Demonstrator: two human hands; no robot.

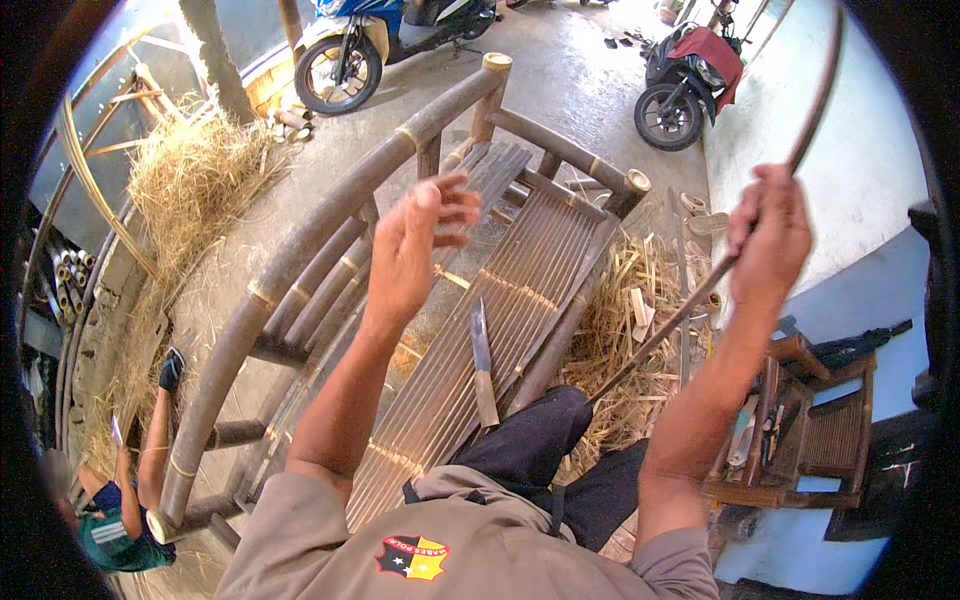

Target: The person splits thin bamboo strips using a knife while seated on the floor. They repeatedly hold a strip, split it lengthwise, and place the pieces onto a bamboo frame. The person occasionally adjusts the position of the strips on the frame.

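Note:
My right hand (772,235) is raised and closed around a long, thin, dark strip, apparently bamboo (822,90). The strip slants from the top right down toward my knee. My left hand (420,235) hangs in the air over the bench, its fingers half curled and apart, with nothing in them. Below lies a bamboo bench (285,270) with thick round poles and a seat of narrow slats (535,255). On the slats, close to my thigh, rests a knife (481,350) with a dark blade and a light handle.
Pale shavings (625,325) heap on the floor right of the bench; a straw-like pile (195,165) lies left. Two motorbikes (340,75) (680,100) stand beyond. A wooden chair (835,450) holding tools is at right. Another person (120,520) sits at lower left.

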